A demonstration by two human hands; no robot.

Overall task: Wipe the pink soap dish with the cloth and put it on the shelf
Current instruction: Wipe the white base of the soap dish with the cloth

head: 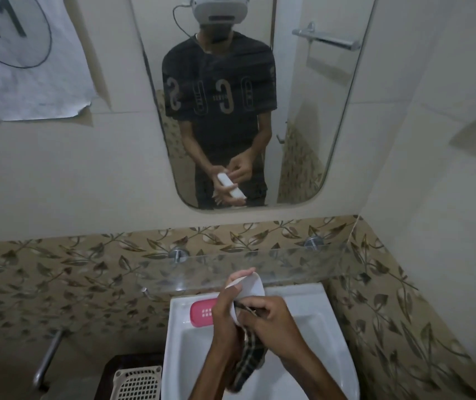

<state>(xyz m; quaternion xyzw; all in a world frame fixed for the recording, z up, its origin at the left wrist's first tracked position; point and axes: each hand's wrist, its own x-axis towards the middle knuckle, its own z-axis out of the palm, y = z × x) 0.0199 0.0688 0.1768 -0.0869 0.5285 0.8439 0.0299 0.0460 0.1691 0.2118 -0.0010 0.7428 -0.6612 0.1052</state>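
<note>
Wiping a white piece, pink soap dish waiting.
My left hand point(226, 310) grips the white dish part point(248, 287); my right hand point(271, 319) pinches the checked cloth point(249, 356) against it. The pink soap dish point(202, 313) sits left of my grip on the sink point(332, 327) rim, and the glass shelf point(288, 264) beyond holds nothing yet.

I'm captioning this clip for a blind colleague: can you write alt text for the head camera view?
Over a white sink, the left hand holds a white dish piece while the right hand wipes it with a checked cloth. A pink soap dish part lies on the sink's back ledge, below a glass shelf and mirror.
</note>
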